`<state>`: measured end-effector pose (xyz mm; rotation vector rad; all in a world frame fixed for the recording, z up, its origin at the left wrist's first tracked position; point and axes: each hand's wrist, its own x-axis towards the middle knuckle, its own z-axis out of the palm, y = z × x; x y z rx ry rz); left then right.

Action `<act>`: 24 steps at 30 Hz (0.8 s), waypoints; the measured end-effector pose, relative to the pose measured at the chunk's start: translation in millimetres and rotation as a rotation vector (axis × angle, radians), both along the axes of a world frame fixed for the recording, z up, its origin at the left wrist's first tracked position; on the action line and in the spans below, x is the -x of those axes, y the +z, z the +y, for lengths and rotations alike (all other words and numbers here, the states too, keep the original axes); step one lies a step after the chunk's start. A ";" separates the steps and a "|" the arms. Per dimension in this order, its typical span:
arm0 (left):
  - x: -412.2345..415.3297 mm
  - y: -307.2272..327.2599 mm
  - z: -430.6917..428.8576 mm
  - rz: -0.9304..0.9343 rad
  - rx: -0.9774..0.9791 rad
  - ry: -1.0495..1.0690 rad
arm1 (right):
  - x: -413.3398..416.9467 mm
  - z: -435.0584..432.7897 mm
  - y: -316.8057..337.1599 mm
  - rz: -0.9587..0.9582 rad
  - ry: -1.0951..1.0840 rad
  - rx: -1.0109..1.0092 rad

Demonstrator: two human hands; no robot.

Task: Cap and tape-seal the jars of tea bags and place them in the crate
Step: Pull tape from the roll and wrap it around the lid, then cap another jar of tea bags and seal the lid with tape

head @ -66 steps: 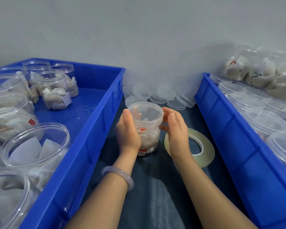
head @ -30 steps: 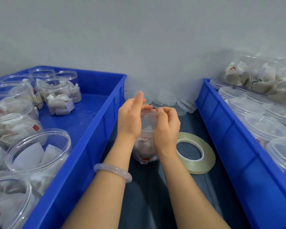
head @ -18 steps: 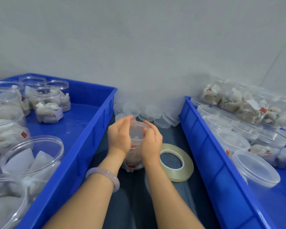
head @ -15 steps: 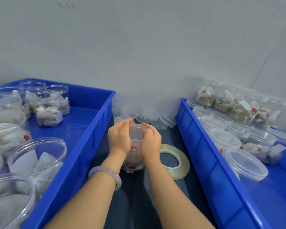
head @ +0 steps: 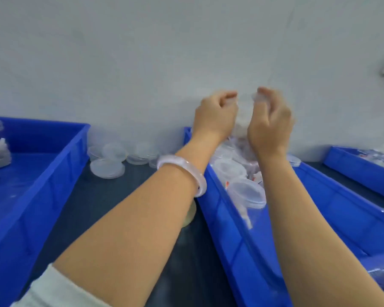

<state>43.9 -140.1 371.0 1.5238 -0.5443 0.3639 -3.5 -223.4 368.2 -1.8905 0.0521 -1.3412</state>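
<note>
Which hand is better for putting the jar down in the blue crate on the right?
Probably the right hand: it grips the blurred jar farther over the crate, above the lidded jars; the left hand sits nearer the crate's left wall.

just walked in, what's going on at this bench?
A person holds a clear jar up between the left hand and right hand, above the right-hand blue crate, which has capped jars in it. Blur hides whether this jar is capped or taped. Loose lids lie by the wall.
</note>
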 end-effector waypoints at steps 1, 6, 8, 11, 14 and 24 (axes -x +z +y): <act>-2.3 -10.7 -13.4 0.010 -0.076 -0.066 | 0.4 -18.4 -10.1 0.039 -0.073 0.094; -6.8 -49.1 -63.3 0.073 -0.273 -0.231 | -10.8 -83.4 -51.1 0.279 -0.214 0.026; -11.8 -59.2 -72.4 0.088 -0.375 -0.233 | -19.2 -93.9 -64.9 0.356 -0.152 -0.042; -20.4 -76.9 -75.1 0.101 -0.576 -0.197 | -30.8 -113.1 -86.9 0.483 -0.119 -0.094; -24.4 -90.7 -77.0 -0.029 -0.898 -0.153 | -39.1 -125.3 -111.3 0.680 -0.123 -0.129; -14.8 -87.1 -43.0 -0.268 -0.886 -0.006 | -35.9 -97.4 -69.4 0.668 -0.181 0.226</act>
